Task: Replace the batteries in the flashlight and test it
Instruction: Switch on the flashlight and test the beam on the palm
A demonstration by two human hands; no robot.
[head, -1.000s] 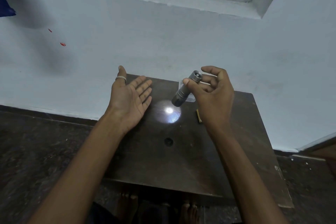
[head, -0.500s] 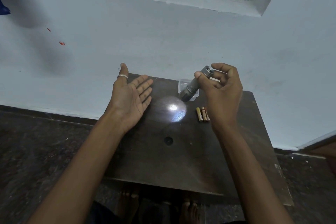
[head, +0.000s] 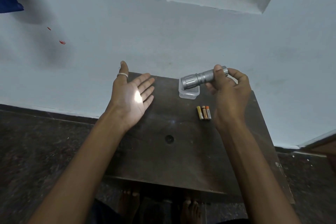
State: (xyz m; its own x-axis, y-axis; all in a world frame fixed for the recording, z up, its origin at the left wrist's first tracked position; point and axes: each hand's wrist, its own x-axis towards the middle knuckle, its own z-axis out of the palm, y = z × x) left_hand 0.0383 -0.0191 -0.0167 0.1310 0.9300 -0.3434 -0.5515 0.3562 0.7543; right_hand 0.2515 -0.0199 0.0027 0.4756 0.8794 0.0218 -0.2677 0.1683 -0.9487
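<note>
My right hand [head: 229,94] grips the tail of a silver flashlight [head: 198,79], held nearly level above the table with its head pointing left. The flashlight is lit: a bright spot falls on the palm of my left hand [head: 131,96]. That hand is held flat and open, palm up, with a ring on the thumb, over the table's far left part. Three small batteries [head: 204,112], yellow, brown and orange, lie side by side on the dark wooden table [head: 163,154], just left of my right wrist.
A small clear plastic box [head: 188,92] stands at the table's far edge under the flashlight head. The table has a round hole [head: 169,139] in its middle. A pale blue wall rises right behind the table. My bare feet [head: 128,203] show below the near edge.
My right hand has swung the flashlight from pointing down at the table to pointing left. The light spot has moved off the tabletop onto my left palm. The left hand stayed put.
</note>
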